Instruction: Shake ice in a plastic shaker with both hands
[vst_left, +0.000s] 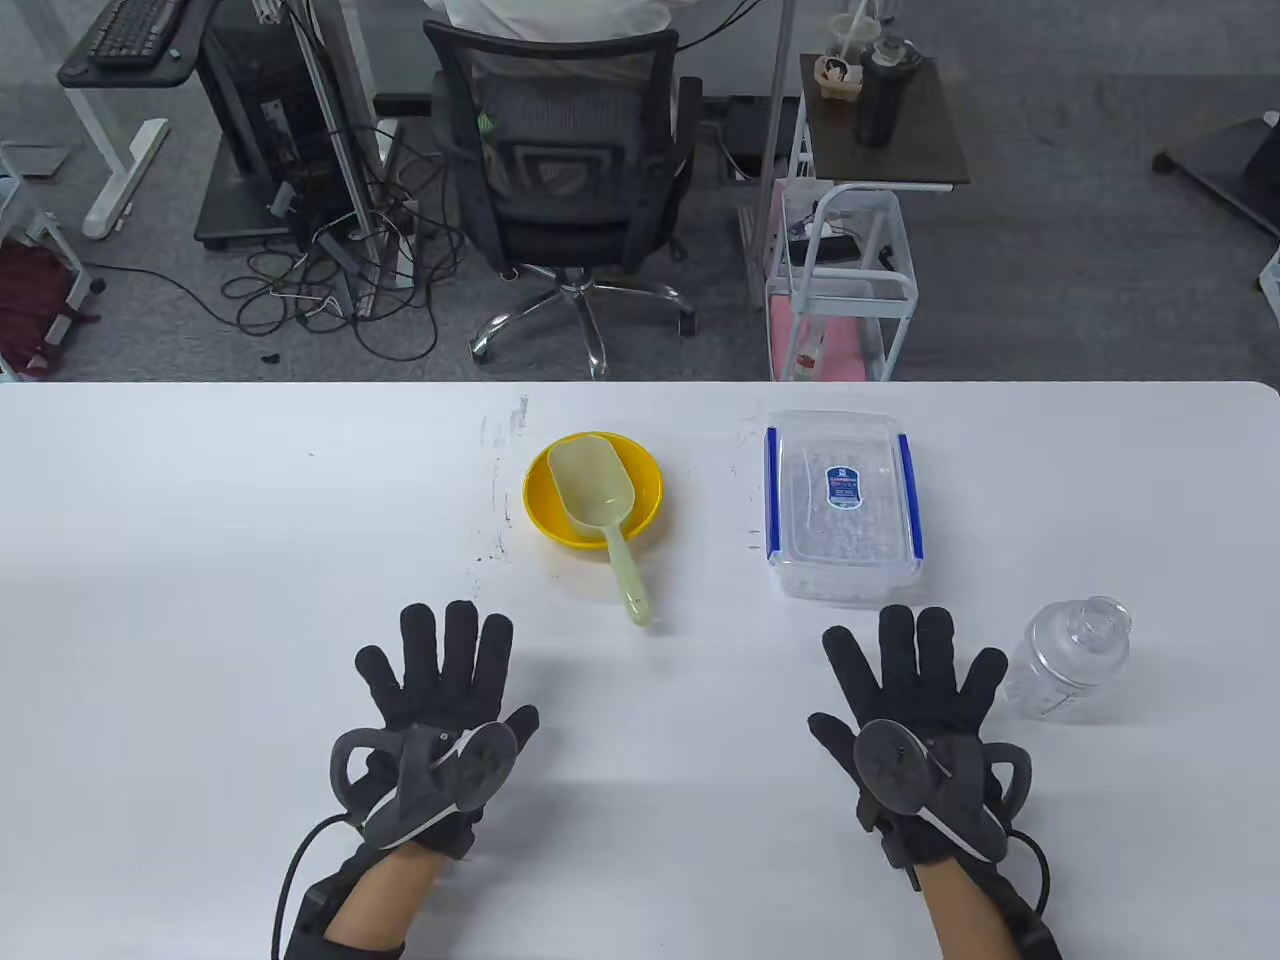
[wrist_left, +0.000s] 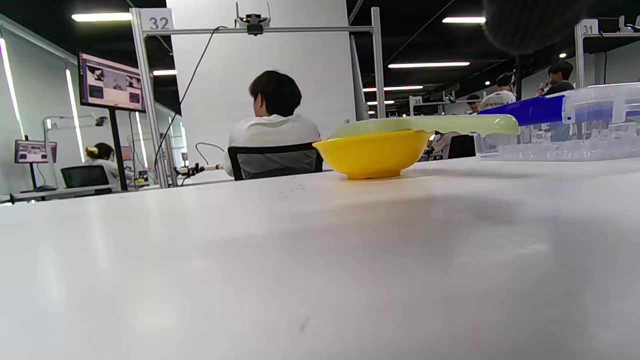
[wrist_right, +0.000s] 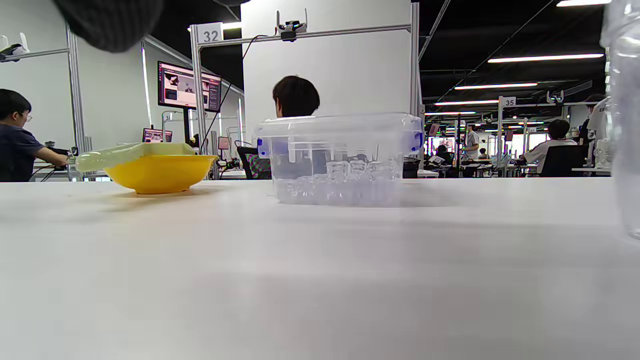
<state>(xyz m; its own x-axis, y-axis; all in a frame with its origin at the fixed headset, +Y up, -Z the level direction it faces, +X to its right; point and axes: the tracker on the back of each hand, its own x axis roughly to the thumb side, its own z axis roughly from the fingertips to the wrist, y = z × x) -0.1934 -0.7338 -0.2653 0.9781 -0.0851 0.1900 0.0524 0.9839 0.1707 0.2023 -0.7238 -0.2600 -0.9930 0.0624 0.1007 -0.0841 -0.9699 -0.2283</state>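
Note:
A clear plastic shaker (vst_left: 1072, 662) with its lid on stands on the white table at the right; its edge shows in the right wrist view (wrist_right: 625, 115). A clear lidded box with blue clips (vst_left: 842, 505) holds ice; it also shows in the right wrist view (wrist_right: 340, 159) and the left wrist view (wrist_left: 565, 125). My left hand (vst_left: 445, 670) rests flat on the table, fingers spread, holding nothing. My right hand (vst_left: 915, 675) rests flat too, fingers spread, just left of the shaker and not touching it.
A yellow bowl (vst_left: 540, 500) sits behind my left hand with a pale green scoop (vst_left: 600, 515) lying in it, handle pointing toward me. An office chair (vst_left: 565, 190) and a small cart (vst_left: 845, 290) stand beyond the table's far edge.

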